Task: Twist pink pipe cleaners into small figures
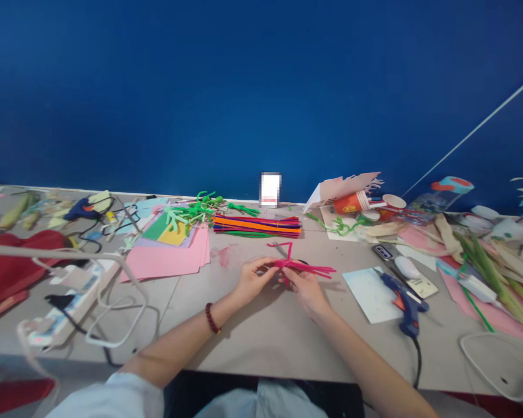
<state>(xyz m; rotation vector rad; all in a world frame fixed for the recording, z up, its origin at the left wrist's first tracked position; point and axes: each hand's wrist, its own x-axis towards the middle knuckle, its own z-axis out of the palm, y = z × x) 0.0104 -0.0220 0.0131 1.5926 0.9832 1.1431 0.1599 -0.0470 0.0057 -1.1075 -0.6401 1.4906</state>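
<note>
A bundle of hot-pink pipe cleaners (304,267) is held between my left hand (253,280) and my right hand (303,288), just above the grey tabletop. Its loose ends splay out to the right and upward. Both hands pinch the twisted middle, and my fingers hide that part. A dark red beaded bracelet (212,318) circles my left wrist. Just behind the bundle, a small metal tool (281,250), perhaps scissors, lies partly hidden.
Beyond my hands lie a bundle of multicoloured pipe cleaners (257,226), green pipe-cleaner shapes (196,212) and pink paper sheets (165,258). A blue glue gun (405,302) with a black cord rests at right. A power strip (70,302) and cables sit at left.
</note>
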